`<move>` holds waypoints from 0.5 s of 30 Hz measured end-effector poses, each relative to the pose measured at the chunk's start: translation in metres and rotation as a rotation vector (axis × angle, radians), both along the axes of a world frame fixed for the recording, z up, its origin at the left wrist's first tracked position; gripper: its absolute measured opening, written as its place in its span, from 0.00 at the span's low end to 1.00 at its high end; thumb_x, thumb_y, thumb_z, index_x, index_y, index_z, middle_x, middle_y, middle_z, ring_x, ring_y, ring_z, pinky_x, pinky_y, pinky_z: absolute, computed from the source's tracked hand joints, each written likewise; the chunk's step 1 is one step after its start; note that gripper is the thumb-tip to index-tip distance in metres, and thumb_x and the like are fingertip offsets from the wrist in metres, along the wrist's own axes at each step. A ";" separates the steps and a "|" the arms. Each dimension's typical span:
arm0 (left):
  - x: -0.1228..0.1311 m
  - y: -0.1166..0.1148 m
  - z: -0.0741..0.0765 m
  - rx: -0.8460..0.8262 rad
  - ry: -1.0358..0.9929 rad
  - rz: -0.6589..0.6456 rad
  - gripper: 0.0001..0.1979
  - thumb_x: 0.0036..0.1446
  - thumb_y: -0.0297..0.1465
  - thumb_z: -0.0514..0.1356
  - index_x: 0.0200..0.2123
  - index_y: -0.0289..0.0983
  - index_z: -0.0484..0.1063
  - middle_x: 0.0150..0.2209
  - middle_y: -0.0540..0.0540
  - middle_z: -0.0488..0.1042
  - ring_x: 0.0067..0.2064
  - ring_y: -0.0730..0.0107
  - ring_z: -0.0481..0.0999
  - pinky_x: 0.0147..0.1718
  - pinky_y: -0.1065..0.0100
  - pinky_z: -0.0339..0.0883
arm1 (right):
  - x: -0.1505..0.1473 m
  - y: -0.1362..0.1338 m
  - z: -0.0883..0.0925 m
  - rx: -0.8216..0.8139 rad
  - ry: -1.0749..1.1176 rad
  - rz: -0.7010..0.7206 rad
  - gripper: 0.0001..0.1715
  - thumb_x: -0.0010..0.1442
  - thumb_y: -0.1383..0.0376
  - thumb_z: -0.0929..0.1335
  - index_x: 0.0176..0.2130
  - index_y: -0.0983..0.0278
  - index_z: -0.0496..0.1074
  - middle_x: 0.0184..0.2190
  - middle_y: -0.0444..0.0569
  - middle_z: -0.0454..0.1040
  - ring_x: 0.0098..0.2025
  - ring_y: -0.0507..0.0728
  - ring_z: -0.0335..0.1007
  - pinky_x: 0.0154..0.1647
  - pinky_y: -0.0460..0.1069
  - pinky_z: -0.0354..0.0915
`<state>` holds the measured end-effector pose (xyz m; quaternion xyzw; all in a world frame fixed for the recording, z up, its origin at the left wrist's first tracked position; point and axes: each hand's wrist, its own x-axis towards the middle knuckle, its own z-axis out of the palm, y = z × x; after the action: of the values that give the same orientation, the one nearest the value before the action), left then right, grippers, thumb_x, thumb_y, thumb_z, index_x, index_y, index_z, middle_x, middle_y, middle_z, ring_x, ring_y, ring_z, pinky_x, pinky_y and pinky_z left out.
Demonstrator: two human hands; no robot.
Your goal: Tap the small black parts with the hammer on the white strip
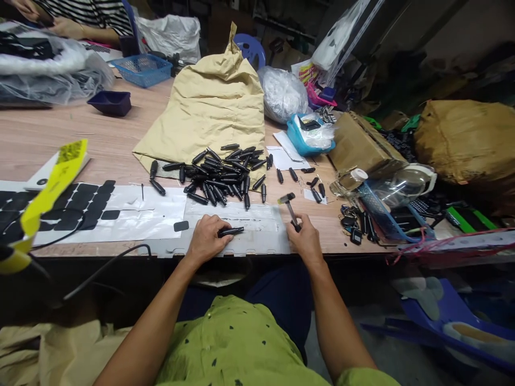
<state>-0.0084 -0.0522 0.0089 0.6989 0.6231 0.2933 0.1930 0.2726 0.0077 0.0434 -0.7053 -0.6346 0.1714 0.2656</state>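
Near the table's front edge, my left hand (207, 238) is closed around one end of a black cylindrical piece (233, 231), which points to the right just over a grey-white sheet (257, 241). My right hand (304, 238) grips the dark handle of a small hammer (287, 200), its head raised and tilted up to the left. Behind both hands lies a heap of similar black pieces (225, 174), partly on a tan cloth bag (217, 107). A few more black pieces (293, 174) lie apart on the right.
To the left, black rounded pads (86, 203) lie on a white sheet beside a yellow tag (52, 187). A blue basket (142, 69) and a dark tray (110, 103) stand farther back. On the right are a cardboard box (358, 142), a clear jug (410, 185) and keys (350, 217). Another person's hands (64, 27) show upper left.
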 end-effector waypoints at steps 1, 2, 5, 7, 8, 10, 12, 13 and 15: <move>0.000 0.000 0.000 -0.003 -0.001 0.002 0.07 0.53 0.34 0.66 0.38 0.43 0.80 0.33 0.48 0.75 0.42 0.58 0.70 0.44 0.58 0.65 | -0.011 0.008 0.003 0.025 0.061 0.038 0.20 0.53 0.56 0.66 0.45 0.59 0.72 0.23 0.42 0.74 0.25 0.56 0.67 0.30 0.48 0.60; 0.000 0.000 0.000 -0.004 -0.005 0.005 0.08 0.52 0.33 0.67 0.37 0.43 0.80 0.33 0.48 0.75 0.42 0.58 0.70 0.44 0.58 0.66 | -0.023 0.016 0.005 0.035 0.111 0.064 0.21 0.54 0.55 0.65 0.46 0.60 0.71 0.25 0.43 0.75 0.25 0.56 0.67 0.30 0.48 0.60; -0.001 0.000 -0.001 -0.003 -0.029 0.012 0.09 0.51 0.33 0.67 0.38 0.43 0.80 0.34 0.48 0.76 0.42 0.58 0.70 0.44 0.58 0.66 | -0.061 0.046 0.012 0.012 0.182 0.125 0.24 0.55 0.54 0.66 0.49 0.61 0.69 0.25 0.42 0.74 0.25 0.56 0.68 0.30 0.48 0.60; -0.001 0.001 -0.002 -0.009 -0.045 0.009 0.08 0.52 0.32 0.66 0.38 0.44 0.79 0.34 0.48 0.76 0.41 0.59 0.70 0.43 0.58 0.66 | -0.082 0.066 0.013 0.000 0.194 0.159 0.24 0.55 0.56 0.67 0.50 0.61 0.67 0.23 0.40 0.72 0.26 0.56 0.68 0.31 0.48 0.60; -0.001 0.002 -0.002 -0.014 -0.050 0.007 0.08 0.52 0.32 0.66 0.37 0.43 0.79 0.34 0.48 0.76 0.41 0.59 0.70 0.43 0.58 0.66 | -0.090 0.074 0.013 -0.008 0.194 0.163 0.24 0.54 0.56 0.68 0.49 0.62 0.67 0.23 0.40 0.71 0.27 0.56 0.68 0.32 0.48 0.60; 0.000 0.002 -0.001 -0.027 -0.057 0.009 0.07 0.52 0.32 0.67 0.37 0.43 0.80 0.33 0.48 0.76 0.41 0.59 0.70 0.43 0.59 0.66 | -0.098 0.085 0.012 -0.031 0.190 0.164 0.23 0.54 0.54 0.69 0.47 0.61 0.68 0.23 0.39 0.70 0.27 0.56 0.67 0.32 0.48 0.60; 0.001 0.002 0.001 -0.039 -0.063 0.018 0.07 0.52 0.32 0.67 0.36 0.42 0.80 0.33 0.48 0.75 0.41 0.59 0.70 0.44 0.59 0.66 | -0.098 0.087 0.011 -0.044 0.205 0.164 0.23 0.55 0.51 0.69 0.46 0.61 0.68 0.23 0.40 0.70 0.27 0.56 0.66 0.33 0.49 0.61; 0.002 0.002 0.002 -0.044 -0.066 0.023 0.06 0.53 0.32 0.67 0.36 0.42 0.80 0.33 0.48 0.75 0.41 0.59 0.70 0.44 0.59 0.66 | -0.095 0.084 0.010 -0.041 0.225 0.168 0.23 0.56 0.50 0.69 0.45 0.60 0.69 0.25 0.41 0.71 0.28 0.56 0.66 0.33 0.49 0.62; 0.003 0.003 0.003 -0.051 -0.070 0.026 0.06 0.53 0.32 0.67 0.36 0.42 0.80 0.33 0.48 0.74 0.42 0.59 0.70 0.44 0.59 0.66 | -0.086 0.070 0.010 -0.020 0.276 0.182 0.23 0.59 0.48 0.66 0.47 0.61 0.70 0.27 0.43 0.73 0.29 0.56 0.67 0.34 0.49 0.63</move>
<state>-0.0051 -0.0496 0.0119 0.6749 0.6322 0.3043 0.2286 0.1867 0.0775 0.0532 -0.6172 -0.6516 0.2962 0.3268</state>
